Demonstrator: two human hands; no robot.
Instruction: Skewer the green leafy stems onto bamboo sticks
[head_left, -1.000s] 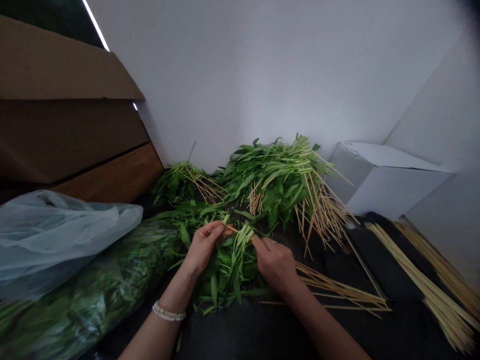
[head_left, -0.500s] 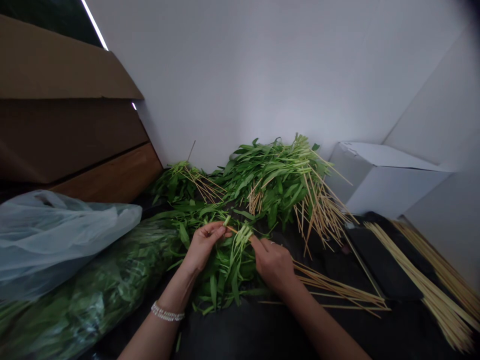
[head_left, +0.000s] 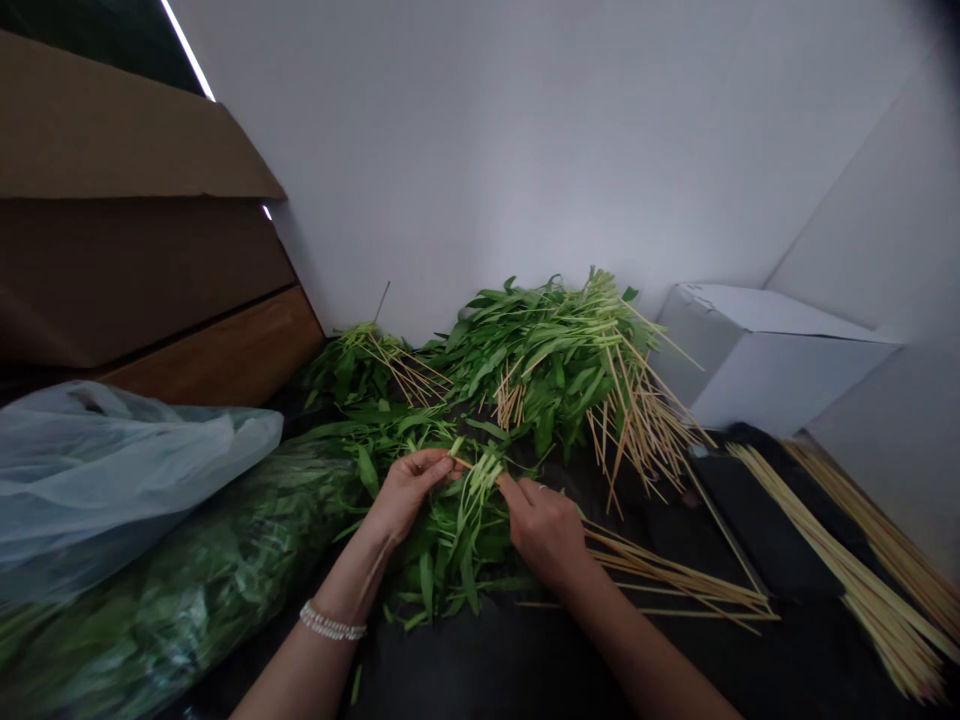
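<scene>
Several leafy green stalks (head_left: 484, 480) are threaded side by side on a thin wooden skewer (head_left: 463, 463), their leaves hanging down. My right hand (head_left: 546, 525) is closed around the skewer just right of the stalks. On the other side, my left hand (head_left: 411, 490) pinches another pale-green stalk (head_left: 457, 447) at the skewer's tip; whether the tip has pierced it is too small to tell. Loose greens (head_left: 442, 570) lie beneath both hands. Behind them rests a heap of skewered greens (head_left: 540, 340), with the bare skewer ends pointing right and down.
A clear bag of greens (head_left: 225, 560) lies at left, beside a whitish plastic bag (head_left: 127, 470). Loose skewers (head_left: 682, 575) lie right of my right hand, and skewer bundles (head_left: 847, 560) farther right. A white box (head_left: 795, 350) and a cardboard box (head_left: 135, 270) flank the work area.
My left hand and the stalk in it have shifted very slightly down at the skewer's tip. My right hand keeps nearly the same place.
</scene>
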